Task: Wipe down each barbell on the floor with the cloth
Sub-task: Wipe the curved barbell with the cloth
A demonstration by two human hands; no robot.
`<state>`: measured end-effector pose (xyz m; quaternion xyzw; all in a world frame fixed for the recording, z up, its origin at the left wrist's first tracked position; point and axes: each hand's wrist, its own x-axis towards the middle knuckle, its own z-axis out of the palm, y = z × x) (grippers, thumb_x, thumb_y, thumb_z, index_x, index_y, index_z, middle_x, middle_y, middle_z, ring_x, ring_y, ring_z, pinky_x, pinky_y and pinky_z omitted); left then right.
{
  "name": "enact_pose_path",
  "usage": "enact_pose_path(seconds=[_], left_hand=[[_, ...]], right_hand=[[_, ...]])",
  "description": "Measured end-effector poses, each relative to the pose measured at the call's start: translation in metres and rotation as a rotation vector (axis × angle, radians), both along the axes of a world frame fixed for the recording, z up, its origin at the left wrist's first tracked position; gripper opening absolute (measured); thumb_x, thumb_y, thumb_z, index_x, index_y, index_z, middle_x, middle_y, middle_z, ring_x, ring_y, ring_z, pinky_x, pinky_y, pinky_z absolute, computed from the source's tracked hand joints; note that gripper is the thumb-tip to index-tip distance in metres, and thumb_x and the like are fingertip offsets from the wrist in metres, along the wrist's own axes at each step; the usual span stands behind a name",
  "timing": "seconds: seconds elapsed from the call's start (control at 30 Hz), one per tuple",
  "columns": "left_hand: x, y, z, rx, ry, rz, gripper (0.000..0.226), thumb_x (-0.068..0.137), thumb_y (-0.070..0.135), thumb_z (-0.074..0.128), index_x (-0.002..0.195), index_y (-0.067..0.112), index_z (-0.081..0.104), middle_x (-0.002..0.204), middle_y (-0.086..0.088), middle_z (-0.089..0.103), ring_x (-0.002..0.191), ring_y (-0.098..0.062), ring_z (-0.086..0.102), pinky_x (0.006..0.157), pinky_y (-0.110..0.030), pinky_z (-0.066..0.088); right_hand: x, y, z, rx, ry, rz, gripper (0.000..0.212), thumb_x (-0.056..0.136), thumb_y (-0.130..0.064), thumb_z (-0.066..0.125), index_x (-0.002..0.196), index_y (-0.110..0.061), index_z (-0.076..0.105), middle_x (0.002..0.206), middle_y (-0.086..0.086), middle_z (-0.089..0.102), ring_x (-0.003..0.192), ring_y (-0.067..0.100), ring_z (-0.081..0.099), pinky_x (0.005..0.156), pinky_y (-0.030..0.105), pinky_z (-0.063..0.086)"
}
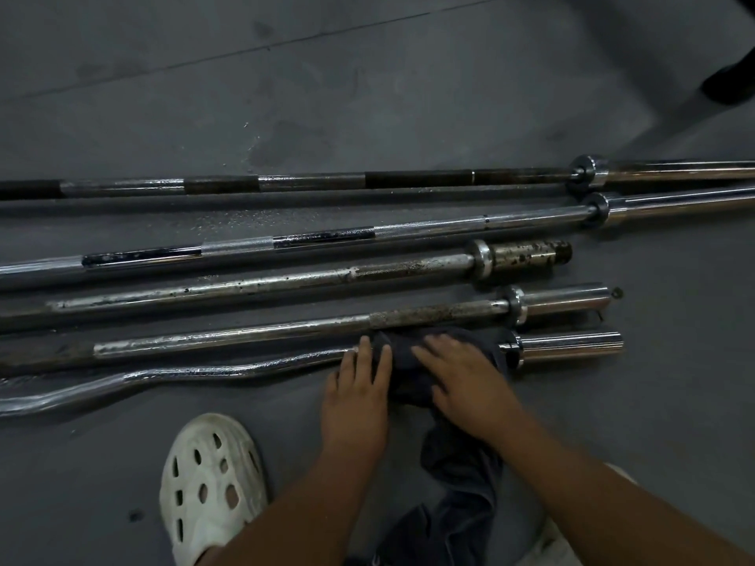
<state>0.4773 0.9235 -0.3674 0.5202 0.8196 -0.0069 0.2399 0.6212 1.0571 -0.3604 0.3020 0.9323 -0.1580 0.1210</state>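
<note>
1. Pressing on the dark cloth (pixel 465 480) w/ both hands; cloth is draped over the nearest bar, a wavy curl bar (pixel 171 375), just left of its collar.
2. right hand (pixel 461 377): palm down on top of cloth, fingers fairly straight & slightly spread, pointing up-left, not gripping.
3. left hand (pixel 355 398): fingers straight & close together, tips over the bar at the cloth's left edge; touching bar & cloth, no curl round either.
4. Rest of cloth trails back between the forearms toward the person, bunched on the floor (pixel 367 96).
5. Curl bar's chrome sleeve (pixel 572 345) sticks out to the right of cloth, uncovered.
6. 4 more bars lie beyond, roughly parallel, apart from the cloth: short chrome bar (pixel 228 337) closest, then spotted rusty bar (pixel 261 285), long chrome bar (pixel 367 234), far black-banded bar (pixel 310 182).
7. White perforated clog (pixel 210 484) on floor left of the left forearm.
8. Dark shape (pixel 731 83) at top right; can't tell what it is.
</note>
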Motion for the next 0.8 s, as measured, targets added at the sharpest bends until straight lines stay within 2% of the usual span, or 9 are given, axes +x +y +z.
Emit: enact_pose_path(seconds=[0.07,0.17,0.27,0.37,0.43,0.5,0.6,0.67,0.8], left_hand=[[0.003,0.006,-0.001,0.029,-0.019,-0.051,0.084,0.077,0.019,0.063,0.153,0.020,0.029,0.158,-0.012,0.029,0.139,-0.033,0.038,0.103,-0.046,0.039],[0.009,0.014,-0.003,0.077,-0.032,-0.124,0.077,0.079,0.023,0.060,0.151,0.015,0.034,0.156,-0.007,0.036,0.137,-0.029,0.042,0.104,-0.044,0.041],[0.002,0.007,-0.008,0.106,-0.066,-0.073,0.068,0.077,0.028,0.059,0.143,0.016,0.048,0.147,-0.002,0.049,0.129,-0.023,0.053,0.096,-0.040,0.048],[-0.007,-0.002,-0.006,0.067,-0.053,-0.083,0.079,0.081,0.026,0.063,0.153,0.018,0.030,0.158,0.001,0.032,0.142,-0.022,0.037,0.107,-0.040,0.037],[-0.005,0.000,-0.005,0.026,-0.025,-0.054,0.079,0.088,0.025,0.054,0.156,0.015,0.016,0.163,-0.002,0.017,0.148,-0.023,0.020,0.114,-0.040,0.025],[-0.002,0.006,-0.003,0.024,-0.009,-0.001,0.075,0.089,0.024,0.051,0.155,0.011,0.018,0.163,-0.008,0.017,0.149,-0.025,0.018,0.114,-0.040,0.025],[0.001,0.006,-0.006,-0.001,-0.087,0.039,0.073,0.095,0.026,0.044,0.157,0.012,0.007,0.165,-0.007,0.006,0.151,-0.023,0.006,0.119,-0.038,0.017],[-0.003,0.008,-0.005,0.021,-0.106,0.056,0.079,0.092,0.023,0.047,0.157,0.015,0.003,0.163,-0.006,0.012,0.150,-0.023,0.011,0.118,-0.038,0.022],[-0.010,0.014,0.000,0.004,-0.064,-0.021,0.083,0.088,0.022,0.052,0.156,0.027,0.004,0.159,-0.008,0.019,0.145,-0.029,0.018,0.114,-0.042,0.031]], right_hand=[[0.019,0.005,-0.001,0.098,0.010,-0.303,0.057,0.076,-0.027,0.073,0.131,-0.019,0.061,0.146,0.017,0.048,0.133,0.036,0.046,0.107,0.051,0.039],[0.000,-0.037,-0.010,0.051,0.066,-0.580,0.065,0.081,-0.031,0.070,0.140,-0.016,0.052,0.155,0.020,0.034,0.143,0.037,0.030,0.113,0.050,0.032],[-0.036,-0.068,-0.008,-0.112,0.150,-0.426,0.066,0.083,-0.028,0.061,0.146,-0.018,0.045,0.156,0.012,0.036,0.145,0.032,0.029,0.114,0.044,0.030],[-0.017,-0.033,-0.006,0.036,0.031,-0.199,0.065,0.077,-0.040,0.064,0.139,-0.026,0.052,0.144,0.006,0.051,0.132,0.026,0.047,0.101,0.042,0.042],[0.002,-0.011,-0.005,0.135,-0.121,-0.420,0.064,0.081,-0.049,0.063,0.140,-0.028,0.050,0.147,0.007,0.047,0.135,0.026,0.043,0.101,0.043,0.039],[-0.007,-0.023,-0.003,0.072,-0.151,-0.529,0.069,0.083,-0.054,0.058,0.145,-0.026,0.044,0.155,0.012,0.035,0.143,0.030,0.031,0.107,0.047,0.034],[-0.033,-0.056,-0.002,-0.021,-0.073,-0.207,0.070,0.086,-0.049,0.052,0.149,-0.026,0.036,0.159,0.010,0.030,0.147,0.029,0.024,0.114,0.049,0.028],[-0.026,-0.040,-0.001,0.053,-0.026,-0.113,0.064,0.079,-0.048,0.061,0.138,-0.027,0.049,0.145,0.008,0.048,0.135,0.029,0.043,0.106,0.047,0.037],[0.003,-0.001,-0.013,0.127,0.007,-0.516,0.041,0.074,-0.028,0.076,0.112,-0.015,0.069,0.118,0.015,0.063,0.107,0.037,0.058,0.093,0.044,0.048]])
